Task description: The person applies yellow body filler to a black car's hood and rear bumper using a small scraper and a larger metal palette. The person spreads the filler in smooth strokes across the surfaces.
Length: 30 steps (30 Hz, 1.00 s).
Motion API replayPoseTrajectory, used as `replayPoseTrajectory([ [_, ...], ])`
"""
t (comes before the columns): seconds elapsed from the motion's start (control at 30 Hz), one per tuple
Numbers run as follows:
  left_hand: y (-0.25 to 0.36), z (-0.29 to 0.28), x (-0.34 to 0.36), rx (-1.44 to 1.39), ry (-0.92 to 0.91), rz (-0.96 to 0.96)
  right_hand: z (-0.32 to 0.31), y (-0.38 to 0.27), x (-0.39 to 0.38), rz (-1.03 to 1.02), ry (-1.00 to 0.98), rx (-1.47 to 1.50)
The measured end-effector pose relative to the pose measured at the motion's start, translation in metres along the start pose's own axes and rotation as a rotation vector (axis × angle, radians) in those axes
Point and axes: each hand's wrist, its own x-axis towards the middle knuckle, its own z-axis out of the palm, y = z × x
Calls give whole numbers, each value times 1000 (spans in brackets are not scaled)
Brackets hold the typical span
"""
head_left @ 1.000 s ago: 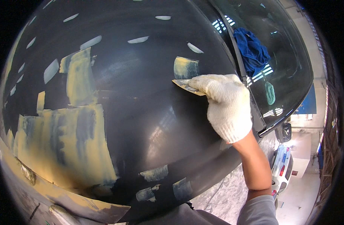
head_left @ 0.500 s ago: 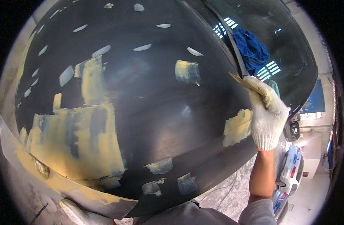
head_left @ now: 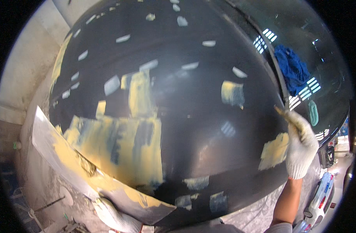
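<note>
My right hand [head_left: 302, 145], in a white knit glove, is closed on a putty spreader [head_left: 279, 110], which shows as a thin, yellow-stained edge. It sits over the right side of a dark car hood [head_left: 197, 139], just above a yellow putty patch [head_left: 274, 152] and near the windshield's lower edge. At the lower left, my gloved left hand [head_left: 114, 217] grips the near edge of a flat, pale mixing board [head_left: 44, 130], its fingers partly hidden beneath. Yellow putty is smeared along the board, with a thicker lump [head_left: 86, 166]. A large streaked putty area [head_left: 115, 143] covers the hood beyond it.
Smaller grey and yellow filler spots dot the hood. A blue cloth [head_left: 290, 70] and a pale green pad [head_left: 313, 112] lie on the dark windshield [head_left: 321, 46]. White cars [head_left: 321, 196] stand at the right. A stand with a thin rod [head_left: 49, 206] is at the lower left.
The whole view has shifted, so the hood sits further right and lower. My right hand has come slightly closer to the right putty patch, and the spreader has turned more edge-on.
</note>
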Motion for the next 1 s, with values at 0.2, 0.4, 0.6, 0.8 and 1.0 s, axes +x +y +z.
replayPoseTrajectory([
  [0.2, -58, -48, 26, -239, -215, -23, 6, -4, 14, -59, 7, 69],
  [0.4, -49, -23, 43, -2230, 556, -557, 7, 5, 18, -91, -39, 50],
  [0.6, 15, -23, 44, -3465, 1526, -2536, -2, 17, 16, -119, 23, 18],
  [0.8, 7, -8, 46, -3392, 1654, -2614, -11, 23, 24, -176, 46, -107],
  [1.0, 3, -6, 38, -3440, 1582, -2650, 22, -2, 81, -332, 55, -198],
])
